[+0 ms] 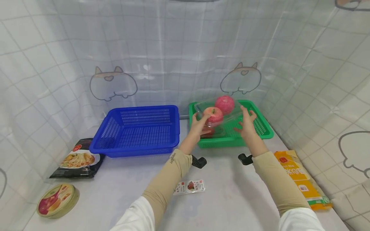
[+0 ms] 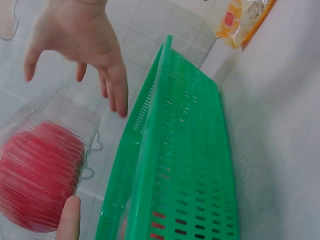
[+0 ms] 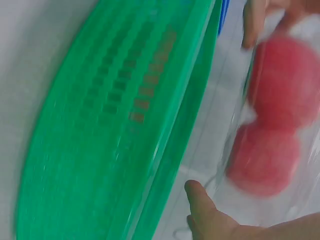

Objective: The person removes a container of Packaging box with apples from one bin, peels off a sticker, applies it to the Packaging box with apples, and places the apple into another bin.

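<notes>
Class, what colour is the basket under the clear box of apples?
Green basket, seen best in the head view, beneath the clear box.

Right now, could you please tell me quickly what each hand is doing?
Left hand: holding the clear box of apples at its left end.
Right hand: open, fingers spread beside the box's right end; whether it touches cannot be told.

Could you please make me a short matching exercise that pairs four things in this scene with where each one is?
Things:
1. clear box of apples
2. blue basket
3. round tin
4. yellow packet

Places:
A. near left corner of the table
B. between the two hands, over the green basket
C. right edge of the table
D. left of the green basket

Pairs: 1-B, 2-D, 3-A, 4-C
</notes>
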`<state>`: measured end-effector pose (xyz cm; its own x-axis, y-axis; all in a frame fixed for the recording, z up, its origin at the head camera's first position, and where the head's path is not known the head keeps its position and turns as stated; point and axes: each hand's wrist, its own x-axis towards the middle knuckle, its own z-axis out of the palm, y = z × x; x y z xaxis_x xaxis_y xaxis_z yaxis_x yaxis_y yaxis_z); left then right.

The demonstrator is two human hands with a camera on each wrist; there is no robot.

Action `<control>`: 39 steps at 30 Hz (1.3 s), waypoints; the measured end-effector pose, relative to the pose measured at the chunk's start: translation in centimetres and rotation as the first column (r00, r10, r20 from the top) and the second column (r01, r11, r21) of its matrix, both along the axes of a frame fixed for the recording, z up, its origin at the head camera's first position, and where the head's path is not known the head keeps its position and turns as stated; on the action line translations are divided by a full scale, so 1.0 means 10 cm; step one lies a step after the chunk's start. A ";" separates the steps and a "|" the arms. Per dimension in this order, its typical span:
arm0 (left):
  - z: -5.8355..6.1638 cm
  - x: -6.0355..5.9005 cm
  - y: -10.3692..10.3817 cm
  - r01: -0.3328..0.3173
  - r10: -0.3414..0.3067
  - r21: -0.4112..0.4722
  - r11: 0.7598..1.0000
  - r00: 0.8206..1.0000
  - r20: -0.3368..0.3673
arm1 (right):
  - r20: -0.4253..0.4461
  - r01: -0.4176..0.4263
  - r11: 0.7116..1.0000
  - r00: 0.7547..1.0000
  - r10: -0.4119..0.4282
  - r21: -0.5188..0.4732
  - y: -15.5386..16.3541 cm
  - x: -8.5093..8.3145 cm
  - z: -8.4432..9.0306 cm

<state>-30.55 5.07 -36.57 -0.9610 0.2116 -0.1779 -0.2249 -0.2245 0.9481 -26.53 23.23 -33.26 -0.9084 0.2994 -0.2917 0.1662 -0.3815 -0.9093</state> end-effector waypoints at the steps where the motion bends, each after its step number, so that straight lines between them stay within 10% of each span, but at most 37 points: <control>1: 0.00 -0.01 -0.02 0.000 0.000 0.000 1.000 1.000 -0.003 | -0.013 -0.007 1.000 1.000 0.008 0.026 0.04 -0.01 0.01; 14: -0.03 0.05 -0.28 0.015 -0.017 -0.100 0.995 1.000 -0.022 | -0.028 -0.320 0.943 0.946 0.323 0.091 0.23 0.03 -0.04; 39: -0.03 0.36 -0.80 0.042 -0.055 -0.205 0.978 0.997 -0.061 | -0.075 -0.434 0.896 0.894 0.441 0.094 -0.07 0.40 -0.13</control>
<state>-26.91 -2.95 -36.91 -0.9616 0.2239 -0.1587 -0.1663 -0.0155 0.9860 -22.51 22.51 -34.56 -0.9741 -0.1174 -0.1933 0.2155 -0.2221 -0.9509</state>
